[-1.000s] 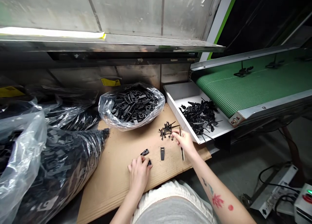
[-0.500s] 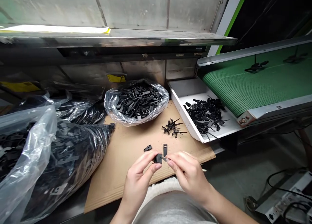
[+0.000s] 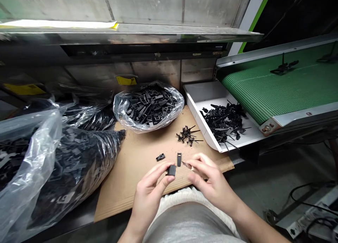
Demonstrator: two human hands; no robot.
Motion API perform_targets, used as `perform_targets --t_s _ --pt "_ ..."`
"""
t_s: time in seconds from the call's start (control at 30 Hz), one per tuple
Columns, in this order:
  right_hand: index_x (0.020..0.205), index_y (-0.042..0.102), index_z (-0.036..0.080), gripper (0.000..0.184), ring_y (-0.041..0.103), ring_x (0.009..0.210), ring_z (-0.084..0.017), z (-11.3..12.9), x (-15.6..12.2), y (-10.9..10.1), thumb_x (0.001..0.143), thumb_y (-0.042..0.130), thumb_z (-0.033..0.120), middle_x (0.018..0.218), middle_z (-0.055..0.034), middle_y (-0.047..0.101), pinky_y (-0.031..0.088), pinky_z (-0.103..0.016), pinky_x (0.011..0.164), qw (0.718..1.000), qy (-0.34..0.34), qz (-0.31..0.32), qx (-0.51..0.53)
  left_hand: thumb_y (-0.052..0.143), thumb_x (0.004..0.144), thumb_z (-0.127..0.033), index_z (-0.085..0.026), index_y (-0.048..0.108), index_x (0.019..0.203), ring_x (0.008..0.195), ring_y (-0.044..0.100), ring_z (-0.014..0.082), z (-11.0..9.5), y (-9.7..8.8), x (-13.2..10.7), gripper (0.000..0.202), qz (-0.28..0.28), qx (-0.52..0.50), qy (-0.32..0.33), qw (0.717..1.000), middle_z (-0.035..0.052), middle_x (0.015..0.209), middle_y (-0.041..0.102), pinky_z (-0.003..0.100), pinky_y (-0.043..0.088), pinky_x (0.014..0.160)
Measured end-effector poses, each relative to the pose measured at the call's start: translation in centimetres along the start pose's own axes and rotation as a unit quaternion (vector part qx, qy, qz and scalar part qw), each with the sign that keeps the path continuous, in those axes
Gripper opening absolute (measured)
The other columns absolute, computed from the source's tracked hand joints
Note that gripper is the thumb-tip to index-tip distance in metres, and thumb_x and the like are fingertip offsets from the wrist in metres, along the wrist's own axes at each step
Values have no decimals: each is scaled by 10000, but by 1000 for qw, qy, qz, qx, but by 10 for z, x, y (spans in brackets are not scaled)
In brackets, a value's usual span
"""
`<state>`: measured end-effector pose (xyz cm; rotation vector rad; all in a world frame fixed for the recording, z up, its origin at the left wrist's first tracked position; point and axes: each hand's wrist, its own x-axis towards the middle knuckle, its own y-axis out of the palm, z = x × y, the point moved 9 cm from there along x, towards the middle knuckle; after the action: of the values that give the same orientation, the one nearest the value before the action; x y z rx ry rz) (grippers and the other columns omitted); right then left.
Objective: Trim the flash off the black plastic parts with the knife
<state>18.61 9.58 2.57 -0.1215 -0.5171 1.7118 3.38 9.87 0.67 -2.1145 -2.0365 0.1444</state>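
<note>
Between the thumb and fingers of my left hand is a small black plastic block. My right hand is closed on a thin pointed tool that looks like metal; its exact kind is hard to make out, and most of it is hidden by the fingers. The tool's tip is apart from the block. Just beyond my hands, a flat black clip with a square opening and a small black plastic piece lie on the cardboard sheet.
A small pile of black stemmed parts lies farther back. Behind stands a plastic-lined container full of black clips. Bulging bags crowd the left. At right, a white tray of black parts sits beside a green conveyor belt.
My right hand has drawn the pointed tool back from the block, to the right. My left hand still holds the block. The whole view has shifted slightly.
</note>
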Motion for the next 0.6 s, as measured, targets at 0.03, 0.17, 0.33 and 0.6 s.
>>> perform_targets --t_s 0.03,0.17,0.33,0.6 --pt "1012 604 191 200 547 780 -150 1 0 3 859 490 253 875 -52 551 447 -234 642 999 7 27 19 638 725 -239 -243 704 911 952 611 209 -1 1 0 197 7 6 5 1000 33 979 690 294 475 874" --pt "922 609 186 207 512 629 -109 4 3 6 894 404 196 689 0 537 400 -216 603 999 8 29 35 609 759 -201 -306 670 977 985 591 151 -9 1 1 249 19 42 58 997 -16 1019 673 220 438 900" --pt "620 488 168 281 395 501 -80 2 6 9 883 422 240 542 40 421 283 -213 497 999 17 14 -25 585 777 -140 -307 651 995 962 588 105 -23 2 1 282 28 68 128 989 -34 1000 665 148 427 875" --pt "585 419 172 327 361 481 -73 -4 10 23 885 402 301 514 51 382 264 -208 486 997 49 65 10 585 777 -135 -276 656 990 954 592 123 -25 3 1 264 39 64 142 987 -13 996 667 177 438 870"
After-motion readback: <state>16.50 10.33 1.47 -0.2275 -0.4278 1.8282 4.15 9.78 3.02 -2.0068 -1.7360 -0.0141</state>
